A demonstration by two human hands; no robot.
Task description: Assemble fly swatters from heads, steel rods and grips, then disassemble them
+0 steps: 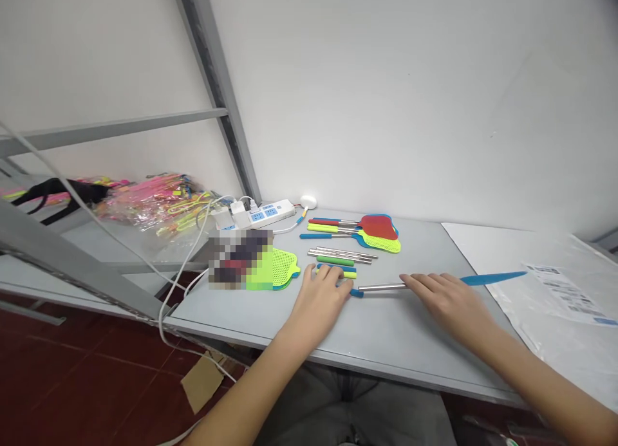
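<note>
My right hand [441,298] is closed around the metal rod [383,287] of a blue fly swatter. Its blue head [495,278] points right, seen nearly edge-on. At the rod's left end is a blue handle sleeve [356,293], with my left hand [321,298] closed on it, fingers bent; whether the rod is inside the sleeve I cannot tell. Just beyond my left fingers lie a green handle sleeve [335,261] and a yellow-green one [349,275], with another blue sleeve [348,268] between them, partly covered by my hand.
Behind are several metal rods [342,255] and fly swatters with red [380,227] and yellow-green [383,241] heads. Left are loose swatter heads [284,268], a blurred patch and a power strip [270,213] with trailing cables. A white sheet [512,253] covers the table's right side.
</note>
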